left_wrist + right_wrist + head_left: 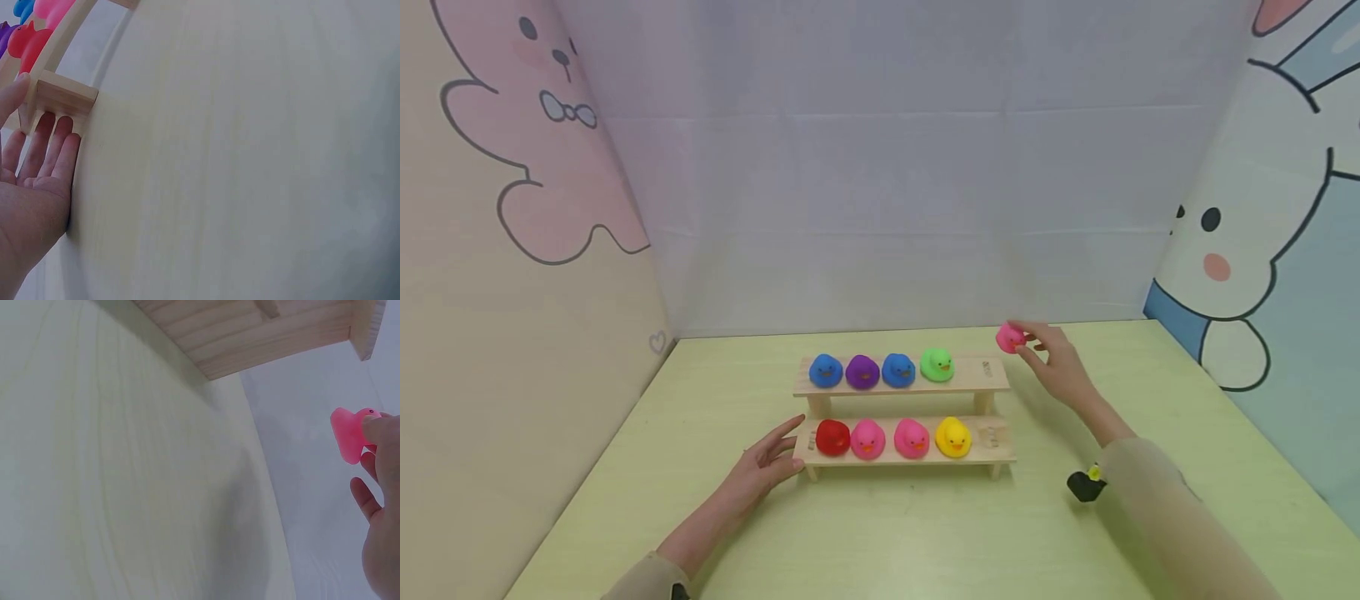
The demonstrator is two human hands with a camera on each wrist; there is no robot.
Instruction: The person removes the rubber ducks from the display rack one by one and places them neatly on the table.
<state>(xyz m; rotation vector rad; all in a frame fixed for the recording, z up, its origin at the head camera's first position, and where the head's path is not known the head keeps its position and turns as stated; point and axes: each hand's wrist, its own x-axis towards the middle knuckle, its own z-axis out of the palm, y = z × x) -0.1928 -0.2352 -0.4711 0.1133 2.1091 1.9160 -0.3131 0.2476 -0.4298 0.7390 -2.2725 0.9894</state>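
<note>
Between thumb and fingers, my right hand (pixel 1058 367) pinches a pink rubber duck (pixel 1011 338), held up off the right end of the upper wooden shelf (pixel 962 375). In the right wrist view the same pink duck (pixel 351 434) shows side-on at the fingertips. My left hand (pixel 767 462) rests at the left end of the lower wooden shelf (pixel 880 458), its fingers extended. The left wrist view has the thumb touching the shelf's end and the other fingers near the wooden leg (pixel 65 92).
Blue, purple, blue and green (pixel 937 365) ducks line the upper shelf; red (pixel 832 437), pink, pink and yellow (pixel 953 437) ducks line the lower. A small black object (pixel 1086 486) with a yellow bit is beside the right sleeve. White cloth (pixel 880 208) hangs behind the table.
</note>
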